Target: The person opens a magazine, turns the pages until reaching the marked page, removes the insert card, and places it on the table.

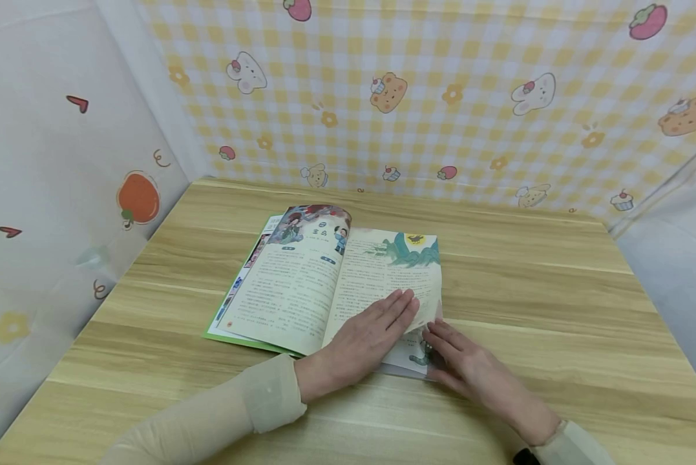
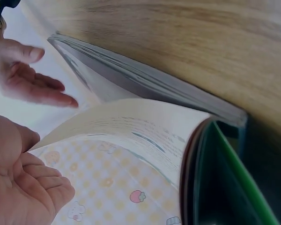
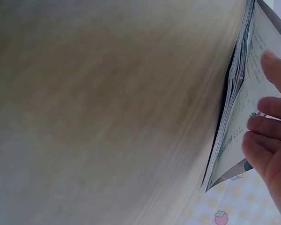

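Note:
An open magazine (image 1: 298, 290) with printed, illustrated pages lies on the table. My left hand (image 1: 368, 336) lies across its right page (image 1: 377, 271), fingers extended over the top. In the left wrist view that page (image 2: 126, 115) arches up from the spine, its edge between the thumb and fingers of my left hand (image 2: 25, 183). My right hand (image 1: 478, 371) is at the magazine's lower right corner, thumb spread from its fingers and holding nothing. The right wrist view shows my right hand (image 3: 274, 126) beside the pages (image 3: 243, 117).
The magazine rests on a wood-grain table (image 1: 557, 310). A yellow checked cloth (image 1: 429, 97) with cartoon prints hangs behind it, and a white printed cloth (image 1: 51, 161) hangs at the left. A green cover edge (image 1: 249, 342) shows under the left pages.

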`<state>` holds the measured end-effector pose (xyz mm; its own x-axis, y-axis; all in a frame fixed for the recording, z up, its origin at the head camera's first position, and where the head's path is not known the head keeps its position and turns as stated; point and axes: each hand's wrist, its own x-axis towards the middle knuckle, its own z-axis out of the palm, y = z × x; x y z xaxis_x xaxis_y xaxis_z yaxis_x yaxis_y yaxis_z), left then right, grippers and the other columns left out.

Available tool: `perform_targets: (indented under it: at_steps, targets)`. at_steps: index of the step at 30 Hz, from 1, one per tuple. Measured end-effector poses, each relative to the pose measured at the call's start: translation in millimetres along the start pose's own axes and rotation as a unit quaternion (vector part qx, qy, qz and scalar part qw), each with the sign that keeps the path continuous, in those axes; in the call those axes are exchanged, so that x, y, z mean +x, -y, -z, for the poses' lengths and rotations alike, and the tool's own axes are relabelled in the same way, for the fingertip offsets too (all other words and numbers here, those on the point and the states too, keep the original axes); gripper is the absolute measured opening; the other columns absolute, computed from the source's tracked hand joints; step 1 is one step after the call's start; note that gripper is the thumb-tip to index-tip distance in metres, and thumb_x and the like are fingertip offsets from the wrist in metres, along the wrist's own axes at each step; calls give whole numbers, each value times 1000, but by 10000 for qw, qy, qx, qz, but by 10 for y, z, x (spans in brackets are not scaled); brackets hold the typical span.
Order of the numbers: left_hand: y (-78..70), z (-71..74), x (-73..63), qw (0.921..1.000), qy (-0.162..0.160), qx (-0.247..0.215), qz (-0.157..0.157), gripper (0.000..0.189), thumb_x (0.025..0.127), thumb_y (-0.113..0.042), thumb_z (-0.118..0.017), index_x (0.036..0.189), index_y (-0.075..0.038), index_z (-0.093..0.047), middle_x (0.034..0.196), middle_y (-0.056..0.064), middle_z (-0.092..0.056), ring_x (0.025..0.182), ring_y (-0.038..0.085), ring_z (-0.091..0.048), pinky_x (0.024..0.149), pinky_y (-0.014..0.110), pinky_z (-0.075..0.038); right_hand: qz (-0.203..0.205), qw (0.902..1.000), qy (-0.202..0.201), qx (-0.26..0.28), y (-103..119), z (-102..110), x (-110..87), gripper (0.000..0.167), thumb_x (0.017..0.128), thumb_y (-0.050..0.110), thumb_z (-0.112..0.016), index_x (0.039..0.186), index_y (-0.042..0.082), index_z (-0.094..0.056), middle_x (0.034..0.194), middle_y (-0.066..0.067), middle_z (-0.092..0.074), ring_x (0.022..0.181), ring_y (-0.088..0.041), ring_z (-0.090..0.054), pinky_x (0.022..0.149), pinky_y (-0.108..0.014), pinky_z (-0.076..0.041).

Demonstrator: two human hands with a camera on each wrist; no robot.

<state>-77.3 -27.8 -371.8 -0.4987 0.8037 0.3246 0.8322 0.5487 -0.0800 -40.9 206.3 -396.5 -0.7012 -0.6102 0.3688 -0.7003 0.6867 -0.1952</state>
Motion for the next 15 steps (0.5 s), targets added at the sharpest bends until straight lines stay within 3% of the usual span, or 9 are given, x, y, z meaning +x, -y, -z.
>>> perform_targets:
  at_steps: [5,15]
  targets:
    - [13,-10,-2,9997,-229,39,13,52,92,-1,-51,142,2,-35,148,16,-37,137,24,-35,110,31,-32,85,9991,405,-24,8,-16,-14,57,71,25,-81,118,-2,-62,124,-19,-59,115,-33,-57,85,-41,-53]
    - [45,-24,-18,9994,-339,-68,31,55,92,1,-51,143,2,-33,150,16,-33,138,24,-33,112,31,-29,32,9984,565,-5,15,-20,-22,55,73,23,-79,118,-2,-62,124,-18,-59,115,-33,-57,85,-41,-53]
